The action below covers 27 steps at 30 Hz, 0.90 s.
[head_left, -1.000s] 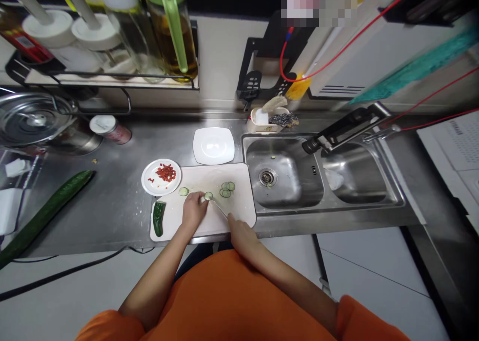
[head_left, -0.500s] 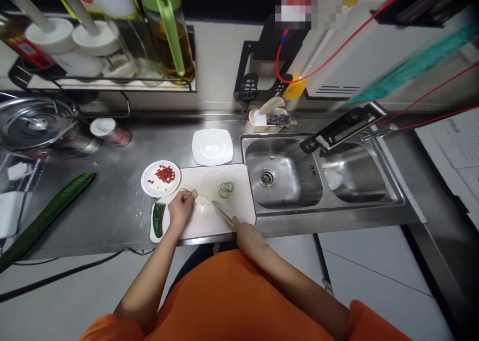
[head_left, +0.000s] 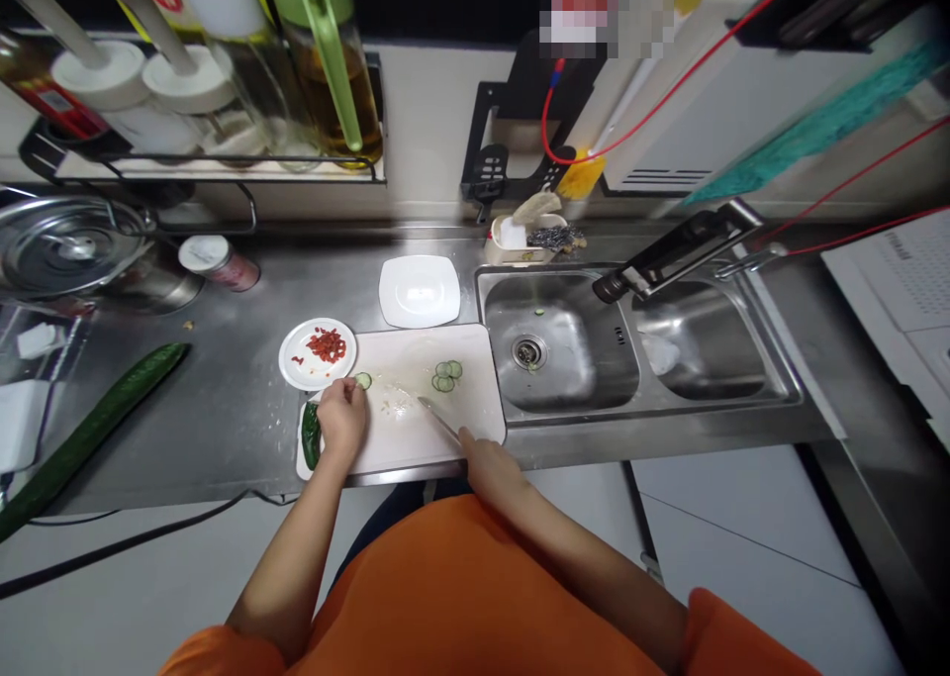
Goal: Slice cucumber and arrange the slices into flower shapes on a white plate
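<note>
My left hand [head_left: 342,424] is closed over the left part of the white cutting board [head_left: 416,438]; what its fingers hold, if anything, is too small to tell. A cucumber slice [head_left: 363,381] lies at its fingertips. Beside the hand, the cut cucumber piece [head_left: 310,438] rests on the board's left end. My right hand [head_left: 490,466] is wrapped round the handle of a knife [head_left: 439,421], its blade low over the board and pointing up-left. Several cucumber slices [head_left: 446,376] overlap on the board's right half. Behind the left hand, a round plate [head_left: 300,342] holds red pieces [head_left: 328,345].
A white square plate [head_left: 420,291] sits behind the board. To the right is a double sink [head_left: 564,399]. A whole cucumber [head_left: 96,434], a can [head_left: 220,262] and a lidded pot [head_left: 148,278] stand left. A bottle rack [head_left: 223,169] hangs above.
My left hand has moved left, toward the cut cucumber piece. The slice that was at its fingertips is no longer near the board's middle. My right hand and the knife have hardly moved.
</note>
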Each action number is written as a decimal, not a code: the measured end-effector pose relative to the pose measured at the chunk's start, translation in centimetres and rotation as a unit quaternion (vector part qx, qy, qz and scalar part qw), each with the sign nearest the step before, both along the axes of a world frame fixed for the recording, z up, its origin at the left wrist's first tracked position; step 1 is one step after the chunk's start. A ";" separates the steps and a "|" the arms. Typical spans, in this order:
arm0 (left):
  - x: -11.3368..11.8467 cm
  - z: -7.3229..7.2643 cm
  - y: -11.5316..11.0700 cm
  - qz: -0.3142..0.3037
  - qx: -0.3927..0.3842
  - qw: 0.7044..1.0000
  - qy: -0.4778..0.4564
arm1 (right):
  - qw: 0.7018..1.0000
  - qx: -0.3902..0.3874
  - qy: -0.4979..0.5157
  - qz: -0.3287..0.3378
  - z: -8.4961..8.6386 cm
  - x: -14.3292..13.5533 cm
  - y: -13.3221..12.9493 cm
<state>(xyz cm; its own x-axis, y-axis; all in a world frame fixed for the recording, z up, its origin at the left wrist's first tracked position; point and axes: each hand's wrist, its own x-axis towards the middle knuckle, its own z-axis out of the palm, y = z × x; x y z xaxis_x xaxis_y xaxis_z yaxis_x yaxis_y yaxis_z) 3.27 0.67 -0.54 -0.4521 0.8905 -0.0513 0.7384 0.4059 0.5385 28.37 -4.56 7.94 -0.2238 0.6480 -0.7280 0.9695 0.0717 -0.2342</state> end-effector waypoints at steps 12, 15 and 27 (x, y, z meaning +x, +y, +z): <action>8.5 0.8 5.1 -0.292 -0.067 0.951 -0.073 | 1.000 0.011 -0.011 -0.001 0.4 0.1 -0.4; 9.6 0.2 5.8 -0.322 -0.100 0.940 -0.053 | 1.000 0.009 -0.010 -0.003 0.4 0.1 -0.4; 10.0 -0.2 6.8 -0.326 -0.103 0.937 -0.071 | 1.000 0.000 -0.001 -0.008 0.3 0.3 -0.4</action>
